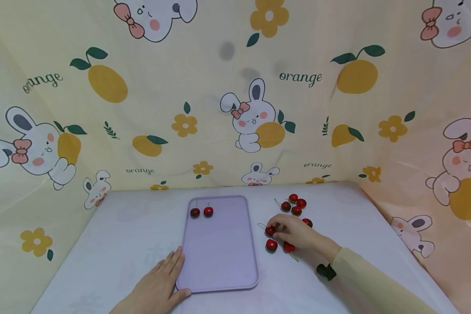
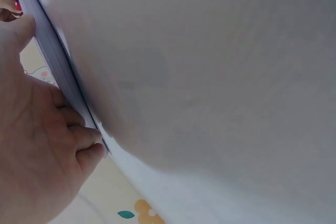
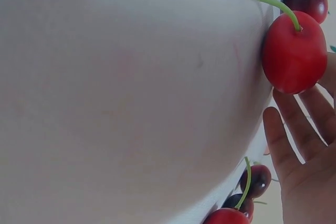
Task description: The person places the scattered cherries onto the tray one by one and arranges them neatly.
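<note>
A lilac tray (image 1: 220, 253) lies on the white table, with two dark red cherries side by side near its far left corner, a left cherry (image 1: 195, 213) and a right cherry (image 1: 208, 212). Against the tray's near left edge rests my left hand (image 1: 158, 281), fingers fairly straight and thumb at the near corner. To the right of the tray, my right hand (image 1: 294, 231) pinches a stemmed cherry (image 1: 270, 231) between thumb and fingers. In the right wrist view a bright red cherry (image 3: 294, 53) with a green stem hides part of that hand.
Near the right hand are a loose cherry (image 1: 271, 246), a red cherry (image 1: 288, 247) and another cherry (image 1: 307, 223). Farther back sits a cluster including a cherry (image 1: 296, 211). A dark object (image 1: 325, 272) is by the right cuff. A printed curtain (image 1: 204, 100) stands behind the table.
</note>
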Motion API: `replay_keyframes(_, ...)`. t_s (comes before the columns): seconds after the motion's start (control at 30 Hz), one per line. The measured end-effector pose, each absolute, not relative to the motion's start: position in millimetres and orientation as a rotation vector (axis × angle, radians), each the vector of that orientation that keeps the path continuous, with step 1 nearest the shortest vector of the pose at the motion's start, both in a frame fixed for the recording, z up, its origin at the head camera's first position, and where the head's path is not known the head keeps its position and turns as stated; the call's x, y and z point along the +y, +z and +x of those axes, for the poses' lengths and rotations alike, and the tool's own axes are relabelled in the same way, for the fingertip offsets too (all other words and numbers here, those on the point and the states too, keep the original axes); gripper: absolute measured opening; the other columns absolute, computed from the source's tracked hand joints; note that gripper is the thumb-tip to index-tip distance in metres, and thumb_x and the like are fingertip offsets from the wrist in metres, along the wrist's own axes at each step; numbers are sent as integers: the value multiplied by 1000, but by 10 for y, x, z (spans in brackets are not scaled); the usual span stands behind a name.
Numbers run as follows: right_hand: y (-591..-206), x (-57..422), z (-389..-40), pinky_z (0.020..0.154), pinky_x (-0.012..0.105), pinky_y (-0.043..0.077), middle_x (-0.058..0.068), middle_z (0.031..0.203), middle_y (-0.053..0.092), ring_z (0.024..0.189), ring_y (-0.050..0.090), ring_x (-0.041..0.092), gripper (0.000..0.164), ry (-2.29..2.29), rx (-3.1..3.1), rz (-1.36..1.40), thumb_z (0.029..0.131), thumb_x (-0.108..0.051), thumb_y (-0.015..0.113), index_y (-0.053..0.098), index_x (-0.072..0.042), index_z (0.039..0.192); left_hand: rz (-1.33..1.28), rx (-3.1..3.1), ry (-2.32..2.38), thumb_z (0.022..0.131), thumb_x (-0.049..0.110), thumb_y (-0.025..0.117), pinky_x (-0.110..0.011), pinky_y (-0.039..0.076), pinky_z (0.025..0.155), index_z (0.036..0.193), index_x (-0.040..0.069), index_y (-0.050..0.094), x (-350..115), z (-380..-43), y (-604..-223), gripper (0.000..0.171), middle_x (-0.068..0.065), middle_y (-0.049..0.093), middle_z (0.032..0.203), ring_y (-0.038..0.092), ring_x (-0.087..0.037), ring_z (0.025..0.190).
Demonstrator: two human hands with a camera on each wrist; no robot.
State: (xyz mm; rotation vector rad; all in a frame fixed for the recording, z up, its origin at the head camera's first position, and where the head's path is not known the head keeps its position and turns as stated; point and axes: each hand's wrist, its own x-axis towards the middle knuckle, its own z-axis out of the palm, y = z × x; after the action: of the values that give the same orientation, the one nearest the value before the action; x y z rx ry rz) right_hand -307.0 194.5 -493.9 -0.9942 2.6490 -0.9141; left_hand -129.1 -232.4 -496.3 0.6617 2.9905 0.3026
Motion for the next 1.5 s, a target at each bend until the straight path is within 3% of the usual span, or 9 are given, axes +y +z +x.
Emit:
replay_keyframes(0.37,-4888,1874,-3031,91,30,59,-5,125,67,105,67,16,30,-986,2665,-1017,96,-11,75,67,-19,125,654,2979,315,99,66,53,-60,39,114,153,-10,42,-2327,-1301,-4974,94,-27,34,164,38,-44,148)
replay_keyframes(0.77,-4743,1636,-3059,91,38,59,-4,122,69,109,65,18,30,-1113,2707,-1153,95,-6,76,69,-14,123,655,2984,330,99,66,53,-61,39,114,153,-11,41,-2332,-1292,-4972,94,-28,34,163,38,-45,148)
replay_keyframes(1.07,-4677,1438,-3117,91,35,59,-6,123,68,108,64,16,31,-1159,2752,-1126,94,-10,79,71,-21,122,680,3008,310,100,65,53,-60,41,112,151,-12,43,-2331,-1295,-4978,93,-28,35,162,40,-45,147)
replay_keyframes(1.5,-4657,1093,-3181,87,36,60,5,122,66,103,67,21,32,-1338,2738,-1250,90,-3,81,72,-9,121,692,3023,301,100,64,54,-59,42,112,151,-12,43,-2336,-1292,-4988,93,-29,36,162,41,-45,146)
